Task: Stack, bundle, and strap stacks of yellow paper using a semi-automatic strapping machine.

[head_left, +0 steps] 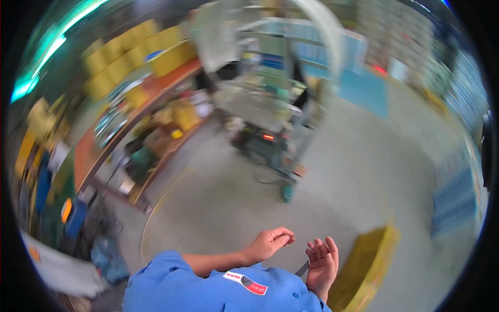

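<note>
My left hand (270, 242) is out in front of my blue shirt (208, 288), with its fingers curled in toward the thumb. Nothing shows inside it. My right hand (322, 264) is just to its right, palm turned up and fingers straight and slightly apart. A thin dark grey strip (302, 269) pokes out by the heel of that hand, next to the shirt; whether the hand grips it is unclear. The two hands are close but do not touch. The whole view is motion-blurred.
A yellow crate (364, 265) stands on the concrete floor beside my right hand. A long workbench (156, 88) with cluttered shelves runs along the left, below yellow bins (135, 47). A green machine on a wheeled frame (265, 143) is ahead. Farther back lies a blue floor mat (366, 88).
</note>
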A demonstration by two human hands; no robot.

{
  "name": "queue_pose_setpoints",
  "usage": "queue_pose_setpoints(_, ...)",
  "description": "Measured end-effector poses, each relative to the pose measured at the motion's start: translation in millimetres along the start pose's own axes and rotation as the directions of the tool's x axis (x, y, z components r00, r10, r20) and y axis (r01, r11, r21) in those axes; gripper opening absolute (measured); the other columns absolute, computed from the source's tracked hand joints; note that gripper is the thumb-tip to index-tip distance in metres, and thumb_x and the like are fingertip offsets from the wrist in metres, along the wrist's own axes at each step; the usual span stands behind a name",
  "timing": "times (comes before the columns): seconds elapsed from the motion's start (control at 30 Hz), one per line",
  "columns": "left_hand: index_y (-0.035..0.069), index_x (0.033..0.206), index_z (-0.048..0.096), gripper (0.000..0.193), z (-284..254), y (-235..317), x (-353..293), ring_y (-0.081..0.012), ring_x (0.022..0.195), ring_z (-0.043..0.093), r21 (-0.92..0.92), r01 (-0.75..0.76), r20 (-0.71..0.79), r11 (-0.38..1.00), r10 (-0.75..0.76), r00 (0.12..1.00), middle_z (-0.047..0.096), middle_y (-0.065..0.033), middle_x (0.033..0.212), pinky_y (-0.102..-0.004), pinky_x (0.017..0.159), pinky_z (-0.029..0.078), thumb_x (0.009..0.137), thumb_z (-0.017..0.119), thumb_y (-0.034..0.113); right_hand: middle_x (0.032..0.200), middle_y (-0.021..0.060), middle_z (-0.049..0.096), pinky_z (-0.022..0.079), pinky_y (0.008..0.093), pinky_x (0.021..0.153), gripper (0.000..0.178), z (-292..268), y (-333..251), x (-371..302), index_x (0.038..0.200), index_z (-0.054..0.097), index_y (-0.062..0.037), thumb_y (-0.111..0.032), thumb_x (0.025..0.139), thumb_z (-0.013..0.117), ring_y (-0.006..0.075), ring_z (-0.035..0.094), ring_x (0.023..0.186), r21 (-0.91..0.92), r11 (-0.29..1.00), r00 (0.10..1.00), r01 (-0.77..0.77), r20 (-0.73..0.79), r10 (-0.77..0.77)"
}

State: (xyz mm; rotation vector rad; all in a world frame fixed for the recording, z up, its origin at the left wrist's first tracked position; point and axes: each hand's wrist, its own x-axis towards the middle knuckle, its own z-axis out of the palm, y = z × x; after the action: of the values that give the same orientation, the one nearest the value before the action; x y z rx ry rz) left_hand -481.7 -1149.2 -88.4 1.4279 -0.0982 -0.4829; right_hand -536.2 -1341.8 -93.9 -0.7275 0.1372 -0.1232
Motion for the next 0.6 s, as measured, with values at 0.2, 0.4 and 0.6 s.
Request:
queue_pose_setpoints(0.2, -0.003, 0.114, 0.061, 0.024, -166, 26, -69, -0.0178, 0.105, 0.063, -0.038, -0.163, -0.604, 0.986, 0.108, 0.789, 0.066, -0.0112, 0.109, -0.0319, 0.095, 0.049, 0.1, 0.047, 0.01, 0.123, 0.0199, 0.061, 0.049, 0.0437, 0.096, 0.043, 155, 125, 103, 0.135, 0.048, 0.0015, -0.012, 0.094, 0.05, 0.0353, 0.061, 0.113, -0.186, 0.913, 0.812, -0.363, 0.418, 0.407)
queue_pose_setpoints(0.4, -0.003, 0.112, 0.062, 0.023, -265, 21, -61, -0.019, 0.102, 0.064, -0.115, -0.238, -0.836, 0.964, 0.035, 0.548, 0.068, -0.0122, 0.107, -0.0332, 0.093, 0.05, 0.1, 0.047, 0.008, 0.122, 0.0197, 0.062, 0.048, 0.0454, 0.097, 0.04, 248, 235, 183, 0.132, 0.05, 0.0038, -0.006, 0.093, 0.047, 0.0336, 0.061, 0.111, -0.325, 0.747, 0.526, -0.58, 0.551, 0.648)
queue_pose_setpoints(0.6, -0.002, 0.111, 0.063, 0.022, -395, 61, 6, -0.0165, 0.1, 0.063, -0.118, -0.258, -0.89, 0.959, 0.013, 0.456, 0.067, -0.0103, 0.106, -0.0303, 0.091, 0.05, 0.1, 0.047, 0.01, 0.121, 0.0207, 0.062, 0.047, 0.0446, 0.099, 0.038, 346, 342, 283, 0.131, 0.051, 0.0039, -0.006, 0.094, 0.047, 0.033, 0.06, 0.114, -0.416, 0.606, 0.35, -0.678, 0.543, 0.764)
